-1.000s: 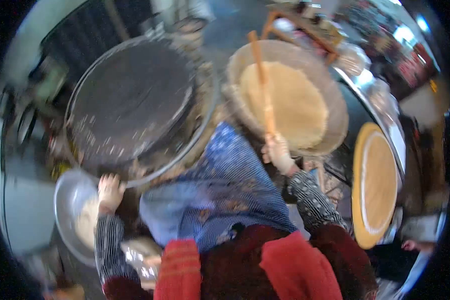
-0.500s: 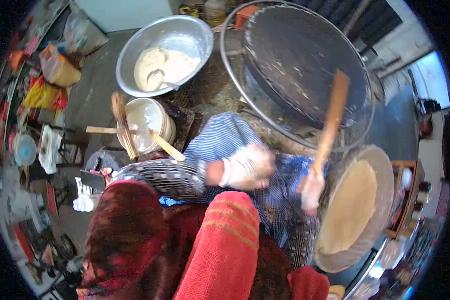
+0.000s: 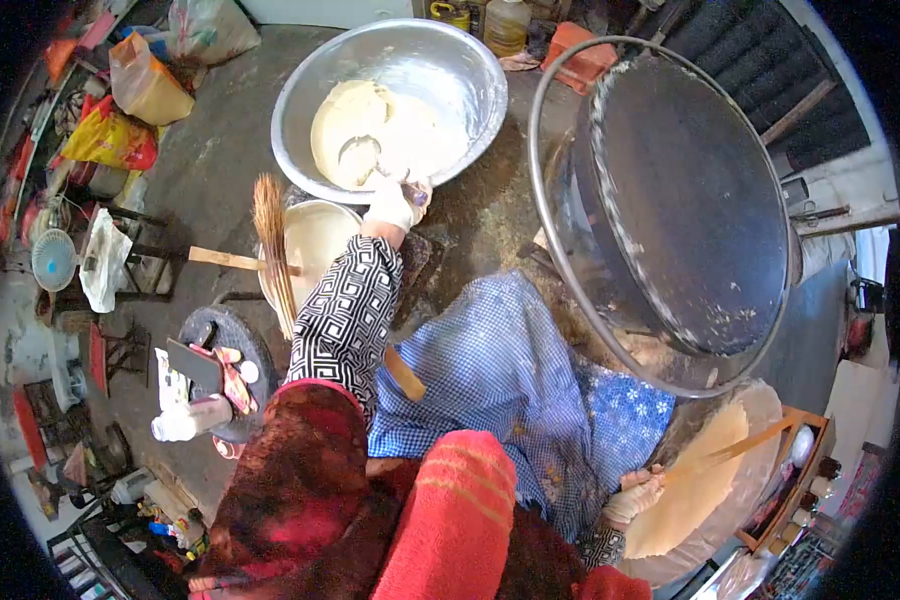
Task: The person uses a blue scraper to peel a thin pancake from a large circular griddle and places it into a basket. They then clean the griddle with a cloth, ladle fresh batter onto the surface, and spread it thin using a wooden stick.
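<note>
My left hand (image 3: 395, 206), in a whitish glove, is closed on the handle of a ladle at the near rim of a big metal basin (image 3: 292, 140). The ladle's bowl (image 3: 358, 157) rests in pale batter (image 3: 410, 140). At the lower right, my right hand (image 3: 635, 496) grips a long wooden spatula (image 3: 740, 445), whose blade reaches over a round tan flatbread (image 3: 685, 505) on a plastic-lined tray. A large dark griddle (image 3: 705, 200) stands at the upper right, with a few pale crumbs on it.
A white bucket (image 3: 315, 238) holds pale liquid, with a straw brush (image 3: 270, 245) and wooden handles across it. Around the griddle runs a metal ring (image 3: 538, 165). A small round stool (image 3: 255, 350) with a phone and bottle is at the left. Blue checked cloth (image 3: 480, 350) covers my lap.
My left hand has reached up to the basin and taken hold of the ladle. My right hand has lowered the spatula from the griddle's edge to over the flatbread. The view has shifted.
</note>
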`<state>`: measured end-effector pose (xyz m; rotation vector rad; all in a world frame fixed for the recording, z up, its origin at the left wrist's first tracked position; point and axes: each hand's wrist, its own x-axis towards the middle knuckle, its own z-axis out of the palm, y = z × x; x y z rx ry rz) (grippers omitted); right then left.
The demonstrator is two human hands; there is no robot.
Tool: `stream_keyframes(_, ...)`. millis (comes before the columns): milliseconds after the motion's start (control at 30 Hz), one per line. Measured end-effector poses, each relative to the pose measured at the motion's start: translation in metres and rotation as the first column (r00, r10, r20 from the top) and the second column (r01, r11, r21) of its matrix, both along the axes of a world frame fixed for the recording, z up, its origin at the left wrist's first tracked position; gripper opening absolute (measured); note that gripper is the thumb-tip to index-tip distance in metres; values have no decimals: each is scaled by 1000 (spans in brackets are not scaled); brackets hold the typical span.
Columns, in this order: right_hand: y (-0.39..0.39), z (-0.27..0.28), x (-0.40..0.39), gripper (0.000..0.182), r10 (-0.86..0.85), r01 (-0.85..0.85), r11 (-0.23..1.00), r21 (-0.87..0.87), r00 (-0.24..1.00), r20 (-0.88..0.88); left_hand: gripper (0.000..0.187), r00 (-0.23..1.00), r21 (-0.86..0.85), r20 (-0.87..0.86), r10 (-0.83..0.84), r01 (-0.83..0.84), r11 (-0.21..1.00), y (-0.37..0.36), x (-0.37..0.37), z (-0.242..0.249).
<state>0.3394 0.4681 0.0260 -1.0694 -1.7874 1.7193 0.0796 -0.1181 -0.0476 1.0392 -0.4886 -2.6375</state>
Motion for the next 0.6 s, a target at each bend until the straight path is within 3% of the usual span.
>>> stream_keyframes(67,14,-2,9,27,77,-78,996,-46,997,-26,18,999,75,-37,34,-32,997,-29,-13,-42)
stream_keyframes(100,73,-26,27,21,293,-339,862,-377,940,-174,13,998,205,52,41,-50,977,-28,-8,-13)
stream_keyframes(133,66,-21,25,21,291,-333,864,-378,942,-165,13,997,207,60,38,-50,977,-27,7,-6)
stream_keyframes(200,40,-9,14,21,150,-156,975,-157,987,-51,13,993,72,-47,-109,112,991,-33,47,5)
stream_keyframes(267,47,-12,8,21,64,-60,975,-214,998,11,11,909,-296,58,-413,411,862,-31,90,30)
stream_keyframes(300,50,-11,7,20,-10,29,967,-255,997,73,11,906,-290,69,-418,419,861,-31,97,44)
stream_keyframes(367,28,9,-2,21,-8,32,976,-215,994,109,15,762,-361,445,-471,634,684,-32,104,61)
stream_keyframes(433,32,9,0,22,-4,27,985,-173,991,136,35,650,-507,590,-479,760,406,-49,97,55)
stream_keyframes(467,55,-4,12,25,77,-52,978,-203,991,113,44,595,-547,659,-461,799,249,-58,87,55)
stream_keyframes(533,91,-16,25,28,157,-134,965,-227,984,86,56,409,-457,885,-221,851,-258,-75,56,65)
stream_keyframes(567,105,-20,29,32,343,-339,830,-443,937,-74,56,456,-398,889,-25,745,-536,-95,40,47)
stream_keyframes(600,117,-24,31,35,468,-526,610,-592,842,-267,56,535,-249,831,152,602,-759,-111,26,30)
